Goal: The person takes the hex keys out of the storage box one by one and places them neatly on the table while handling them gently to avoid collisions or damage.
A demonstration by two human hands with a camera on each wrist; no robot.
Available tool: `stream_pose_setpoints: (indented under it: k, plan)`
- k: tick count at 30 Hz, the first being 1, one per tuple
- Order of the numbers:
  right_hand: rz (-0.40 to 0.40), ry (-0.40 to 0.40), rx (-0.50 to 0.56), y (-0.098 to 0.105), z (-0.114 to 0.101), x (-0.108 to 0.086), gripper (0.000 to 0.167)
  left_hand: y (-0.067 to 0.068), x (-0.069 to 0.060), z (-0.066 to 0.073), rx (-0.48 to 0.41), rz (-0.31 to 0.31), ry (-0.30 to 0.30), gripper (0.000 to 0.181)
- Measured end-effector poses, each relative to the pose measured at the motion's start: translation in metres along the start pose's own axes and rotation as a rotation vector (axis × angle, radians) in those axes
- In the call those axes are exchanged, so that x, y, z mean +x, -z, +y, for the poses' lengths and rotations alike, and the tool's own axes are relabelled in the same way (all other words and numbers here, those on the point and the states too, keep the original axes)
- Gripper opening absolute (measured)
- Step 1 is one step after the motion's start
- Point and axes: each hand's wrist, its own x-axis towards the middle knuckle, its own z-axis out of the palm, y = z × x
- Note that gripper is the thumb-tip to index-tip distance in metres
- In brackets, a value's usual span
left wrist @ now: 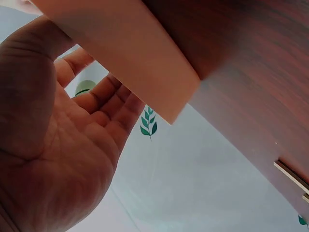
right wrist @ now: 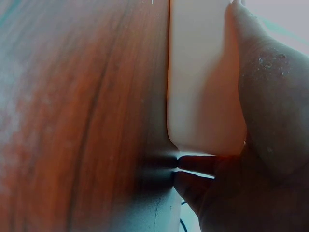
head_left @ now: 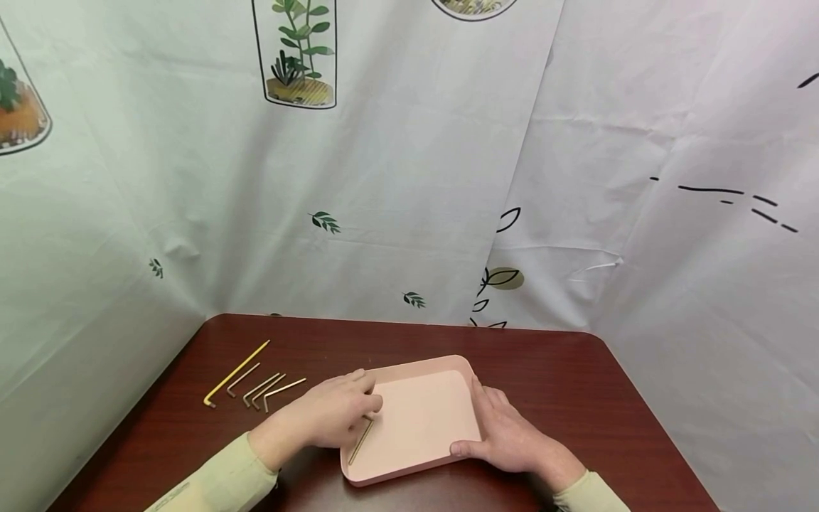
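Note:
A shallow pink tray (head_left: 416, 419) rests on the table in the head view, slightly turned. My right hand (head_left: 512, 434) holds its right side, the thumb near the front right corner and the fingers along the right wall. My left hand (head_left: 335, 412) reaches over the left wall, its fingertips dipping inside. Just below those fingertips a brass-coloured hex key (head_left: 360, 442) lies along the tray's left side. Whether the fingers pinch its bent end is hidden. In the left wrist view, the tray wall (left wrist: 120, 53) covers the thumb tip. The right wrist view shows the tray wall (right wrist: 203, 77) against the right palm.
Left of the tray, a yellow long-armed hex key (head_left: 237, 373) and several smaller brass-coloured hex keys (head_left: 261, 390) lie side by side on the dark red-brown table (head_left: 544, 370). A white patterned curtain (head_left: 397, 178) hangs behind the table's far edge and along its sides.

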Motion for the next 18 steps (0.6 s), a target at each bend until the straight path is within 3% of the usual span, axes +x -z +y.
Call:
stream_pose_setpoints:
  k: [13,18]
  plan:
    - [0.006,0.008,-0.011,-0.0010,0.0013,0.0009,0.133,-0.0022,0.0045,0.0038,0.024,-0.010,-0.049,0.033]
    - [0.006,0.005,-0.008,-0.0016,0.0017,0.0005,0.133,-0.0008,0.0056,0.0060,0.032,-0.033,-0.039,0.035]
